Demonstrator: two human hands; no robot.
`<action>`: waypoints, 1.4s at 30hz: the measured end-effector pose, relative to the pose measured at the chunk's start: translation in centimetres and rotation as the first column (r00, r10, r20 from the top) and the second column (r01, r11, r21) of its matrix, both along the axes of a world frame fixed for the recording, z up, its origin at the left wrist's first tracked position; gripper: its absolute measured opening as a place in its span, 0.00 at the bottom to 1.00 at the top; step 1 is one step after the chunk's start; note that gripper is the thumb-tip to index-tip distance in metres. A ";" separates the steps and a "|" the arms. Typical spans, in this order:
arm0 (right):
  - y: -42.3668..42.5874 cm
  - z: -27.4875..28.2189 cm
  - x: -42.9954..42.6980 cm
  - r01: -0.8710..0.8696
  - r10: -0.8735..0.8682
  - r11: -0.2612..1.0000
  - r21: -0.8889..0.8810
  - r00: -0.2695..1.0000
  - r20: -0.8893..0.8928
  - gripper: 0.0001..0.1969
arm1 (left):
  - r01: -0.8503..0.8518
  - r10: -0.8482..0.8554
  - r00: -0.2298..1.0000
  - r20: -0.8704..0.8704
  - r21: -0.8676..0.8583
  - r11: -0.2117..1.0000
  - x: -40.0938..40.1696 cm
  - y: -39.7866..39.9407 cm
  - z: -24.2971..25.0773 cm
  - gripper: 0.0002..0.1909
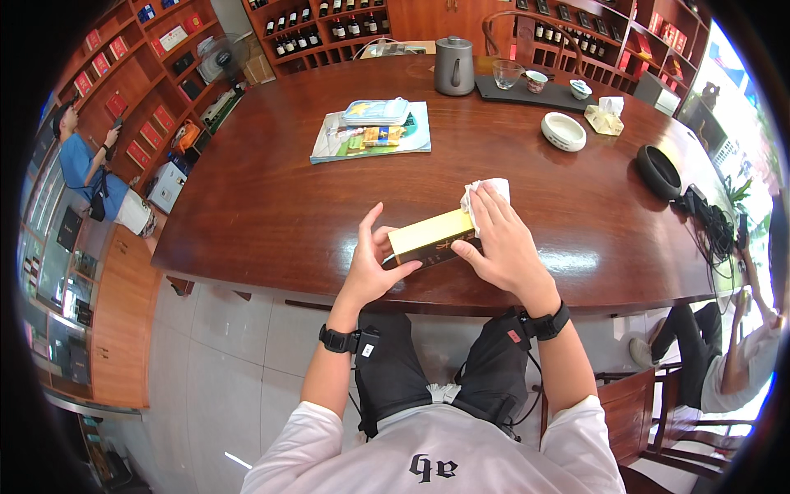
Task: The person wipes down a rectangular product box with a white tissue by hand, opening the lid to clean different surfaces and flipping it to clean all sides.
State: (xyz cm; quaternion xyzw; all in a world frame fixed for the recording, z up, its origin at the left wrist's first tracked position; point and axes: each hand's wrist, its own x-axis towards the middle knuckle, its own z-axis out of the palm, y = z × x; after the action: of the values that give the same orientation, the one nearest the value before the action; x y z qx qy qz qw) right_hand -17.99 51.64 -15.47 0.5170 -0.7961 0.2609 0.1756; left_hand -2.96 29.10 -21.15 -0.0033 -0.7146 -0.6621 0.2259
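A long rectangular box (430, 234), yellow on top and dark with writing on the side facing me, lies at a slant near the front of a polished wooden table (265, 204). Around its left end is my left hand (372, 259), thumb on the near lower edge and some fingers behind the end. My right hand (498, 242) presses a crumpled white tissue (503, 187) against the box's right end, with its thumb against the dark side. The fingers of the right hand cover part of the tissue and of that end.
Beyond the box are a booklet (419, 133) with a blue case (376, 112), a grey kettle (453, 66), a black tea tray (524, 96), a white ashtray (563, 132), a tissue pack (605, 120), a black bowl (658, 173) and cables (710, 238). One person stands left; another sits right.
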 end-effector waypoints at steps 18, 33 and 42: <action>-5.4 -0.3 5.2 -0.133 0.132 0.991 -0.018 0.989 -0.065 0.51 | 0.056 -0.054 0.998 -0.045 0.045 0.997 0.0 -0.5 -0.4 0.61; -8.1 -0.6 8.4 -0.211 0.210 0.977 -0.015 0.975 -0.068 0.52 | -0.052 0.045 0.996 -0.082 -0.083 0.995 -0.3 -1.3 -2.0 0.66; -5.2 0.0 5.4 -0.165 0.163 0.986 -0.024 0.984 -0.066 0.47 | 0.028 -0.026 0.999 -0.030 0.052 0.998 0.4 -0.8 -1.2 0.64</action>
State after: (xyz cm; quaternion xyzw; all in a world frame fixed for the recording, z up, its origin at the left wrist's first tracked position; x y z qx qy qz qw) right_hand -12.62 46.43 -15.49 0.5861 -0.7410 0.2693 0.1865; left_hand -2.57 28.35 -22.34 -0.0168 -0.6936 -0.6833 0.2275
